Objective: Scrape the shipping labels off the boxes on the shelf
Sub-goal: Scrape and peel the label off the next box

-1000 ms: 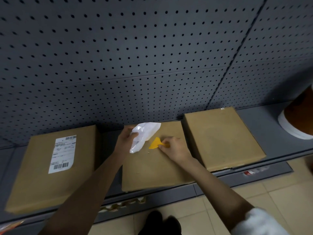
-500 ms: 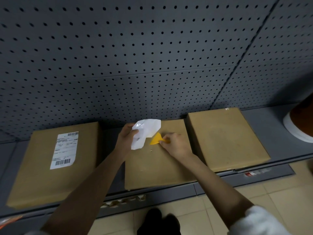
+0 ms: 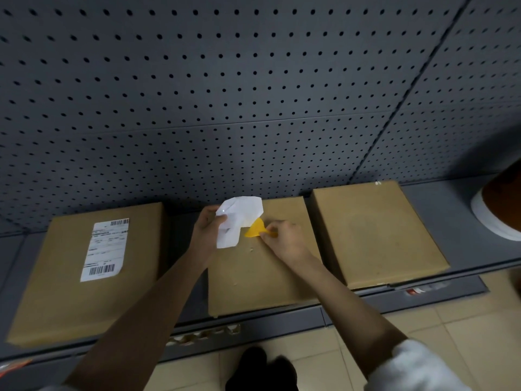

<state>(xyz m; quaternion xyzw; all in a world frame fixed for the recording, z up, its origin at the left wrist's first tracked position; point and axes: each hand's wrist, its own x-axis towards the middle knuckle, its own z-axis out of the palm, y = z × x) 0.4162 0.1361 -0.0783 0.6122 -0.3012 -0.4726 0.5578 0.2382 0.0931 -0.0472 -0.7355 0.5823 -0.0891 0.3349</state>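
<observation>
Fingers (image 3: 210, 221) of the left hand (image 3: 205, 232) are pinching the peeled label (image 3: 238, 221) above the middle box (image 3: 253, 266); the scraper (image 3: 255, 230) is being gripped by the right hand (image 3: 284, 241). The box to its right (image 3: 375, 232) is appearing bare, while the labelled box to its left (image 3: 84, 272) is being left untouched.

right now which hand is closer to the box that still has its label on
Left. The left hand holds the peeled label just right of the labelled box; the right hand, gripping the yellow scraper, is farther right over the middle box.

Dim, even light, soft focus, blurry corners, wide-angle bend at edges
</observation>
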